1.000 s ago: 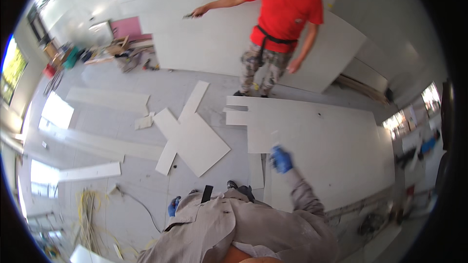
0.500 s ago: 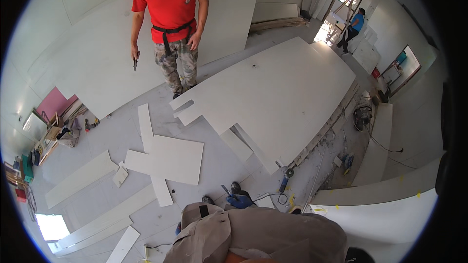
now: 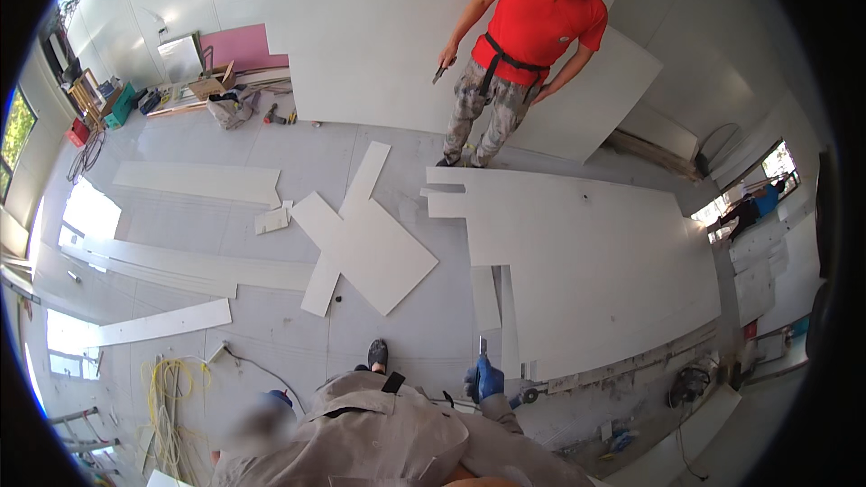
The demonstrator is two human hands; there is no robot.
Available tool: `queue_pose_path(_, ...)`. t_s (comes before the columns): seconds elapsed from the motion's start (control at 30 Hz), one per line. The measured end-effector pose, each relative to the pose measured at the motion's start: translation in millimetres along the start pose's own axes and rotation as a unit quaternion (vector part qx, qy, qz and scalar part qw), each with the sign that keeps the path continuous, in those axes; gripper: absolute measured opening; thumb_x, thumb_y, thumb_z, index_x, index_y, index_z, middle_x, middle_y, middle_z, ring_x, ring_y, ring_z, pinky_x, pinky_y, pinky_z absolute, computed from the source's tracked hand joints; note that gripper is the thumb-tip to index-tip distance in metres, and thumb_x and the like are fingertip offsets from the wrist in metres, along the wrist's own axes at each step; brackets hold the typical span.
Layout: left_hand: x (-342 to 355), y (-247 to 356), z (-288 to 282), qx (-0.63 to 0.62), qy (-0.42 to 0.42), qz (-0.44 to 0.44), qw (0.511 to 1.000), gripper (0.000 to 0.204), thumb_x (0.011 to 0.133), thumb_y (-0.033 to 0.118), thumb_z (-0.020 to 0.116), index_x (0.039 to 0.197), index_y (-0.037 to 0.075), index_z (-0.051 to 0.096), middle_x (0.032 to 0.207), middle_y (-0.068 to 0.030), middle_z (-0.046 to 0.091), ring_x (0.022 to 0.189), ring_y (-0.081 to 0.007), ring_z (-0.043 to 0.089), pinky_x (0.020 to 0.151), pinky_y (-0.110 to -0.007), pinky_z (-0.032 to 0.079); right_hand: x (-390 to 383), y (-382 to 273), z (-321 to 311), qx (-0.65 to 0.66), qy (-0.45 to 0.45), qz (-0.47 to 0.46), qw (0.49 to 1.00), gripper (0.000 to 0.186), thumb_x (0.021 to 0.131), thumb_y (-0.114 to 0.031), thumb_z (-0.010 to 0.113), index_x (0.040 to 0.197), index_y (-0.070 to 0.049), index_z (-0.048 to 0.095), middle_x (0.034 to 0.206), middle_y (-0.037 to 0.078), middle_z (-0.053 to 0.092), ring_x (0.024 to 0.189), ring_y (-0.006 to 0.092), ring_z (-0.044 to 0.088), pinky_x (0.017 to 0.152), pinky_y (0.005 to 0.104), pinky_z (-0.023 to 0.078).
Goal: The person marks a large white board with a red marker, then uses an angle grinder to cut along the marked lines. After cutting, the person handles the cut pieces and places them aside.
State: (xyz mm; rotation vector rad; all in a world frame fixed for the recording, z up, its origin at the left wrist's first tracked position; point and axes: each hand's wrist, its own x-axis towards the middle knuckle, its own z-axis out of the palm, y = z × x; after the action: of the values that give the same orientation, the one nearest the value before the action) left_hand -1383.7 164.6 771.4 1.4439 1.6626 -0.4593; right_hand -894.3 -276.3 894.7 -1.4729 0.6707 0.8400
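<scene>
Left hand (image 3: 271, 399) blurred; small item in bystander's hand (image 3: 439, 74) unidentifiable.

Beige work jacket with a collar, long sleeves, blue glove (image 3: 489, 377), dark shoe (image 3: 378, 354)

Slim knife (image 3: 483, 345) upright beside flat white board (image 3: 604, 261)

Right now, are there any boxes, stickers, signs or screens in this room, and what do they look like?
Cardboard box: on the floor by the far wall, left of the standing person; brown, squarish, open on top.
Green case: further left along the same wall; boxy, dark green.
Red container: near the left window; small, bright red.
Signs, screens, stickers: none that can be made out.
</scene>
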Motion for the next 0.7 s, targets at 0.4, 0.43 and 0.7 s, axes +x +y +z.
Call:
queue_pose_path(0.4,-114,-84,-53,-0.075,0.087,-0.051,0.992,0.029,0.098,0.031,0.071,0.109,0.004,0.074,0.086,-0.0080,0.074,0.077,-0.0195,0.068,0.070,-0.036,0.054,14,100,-33,-0.171,-0.069,-0.020,0.983,0.042,0.104,-0.046,0.056,0.091,-0.006,0.062,0.065,0.009,0.064,0.042,0.0187,0.057,0.037,0.0330,0.044)
queue_pose_path(0.43,-103,-84,-32,-0.086,0.072,-0.036,0.993,0.029,0.098,0.031,0.071,0.109,0.004,0.074,0.086,-0.0081,0.074,0.076,-0.0197,0.068,0.069,-0.036,0.054,12,102,-46,-0.178,-0.069,-0.032,0.981,0.038,0.105,-0.043,0.056,0.095,-0.007,0.062,0.066,0.009,0.065,0.042,0.0190,0.057,0.037,0.0333,0.045)
queue_pose_path(0.7,-129,-118,61,-0.131,0.027,-0.024,0.991,0.030,0.097,0.032,0.072,0.106,0.004,0.074,0.082,-0.0086,0.073,0.072,-0.0208,0.068,0.066,-0.037,0.054,-4,105,-52,-0.259,-0.062,-0.050,0.963,0.023,0.105,-0.030,0.056,0.117,-0.010,0.052,0.076,0.015,0.069,0.048,0.0222,0.062,0.043,0.0373,0.051)
